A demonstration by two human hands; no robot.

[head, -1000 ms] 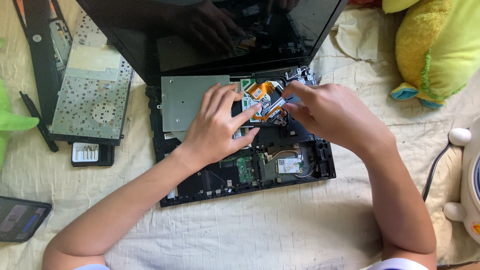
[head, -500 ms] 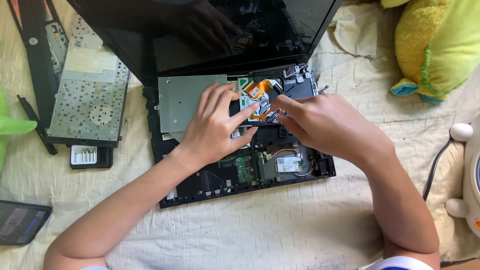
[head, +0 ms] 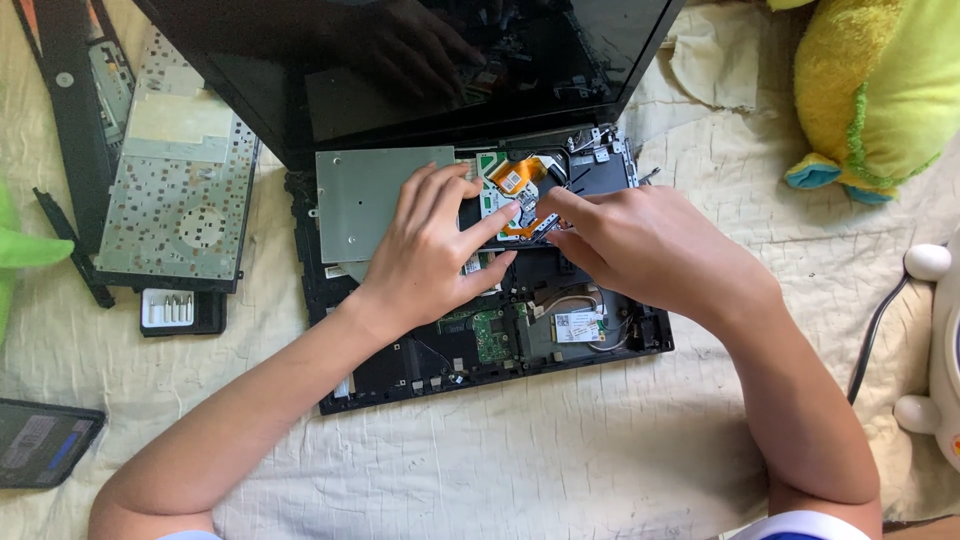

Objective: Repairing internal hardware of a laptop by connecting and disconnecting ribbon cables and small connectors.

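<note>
on a cream quilted cloth (head: 560,450): one opened laptop base (head: 480,350), black, keyboard deck removed, internals exposed; dark screen (head: 420,70) standing tilted at its far edge, reflecting both hands.

inside base: grey metal plate (head: 365,200) at far left; orange flex cable (head: 520,180) over a green board at centre far; small white-labelled card (head: 578,325) with thin wires at near right; green circuit board (head: 490,335) just beside it.

left hand (head: 435,250): lying flat on the internals, fingers spread and extended, gripping nothing; palm partly over the grey metal plate, index fingertip pressing down just below the orange flex cable.

right hand (head: 640,245): fingers curled and drawn together, tips meeting the left index tip at the small parts under the orange flex cable; whether anything is pinched between them cannot be told.

around the base: detached keyboard (head: 180,190), underside up, lying to the left; black trim strip (head: 70,120) beyond it; small case of screwdriver bits (head: 180,310) just near the keyboard's near edge; dark phone (head: 45,440) at near left; yellow and green plush toy (head: 880,90) at far right; white plush toy (head: 935,340) at right edge, with a black cable (head: 875,340) just beside it.
</note>
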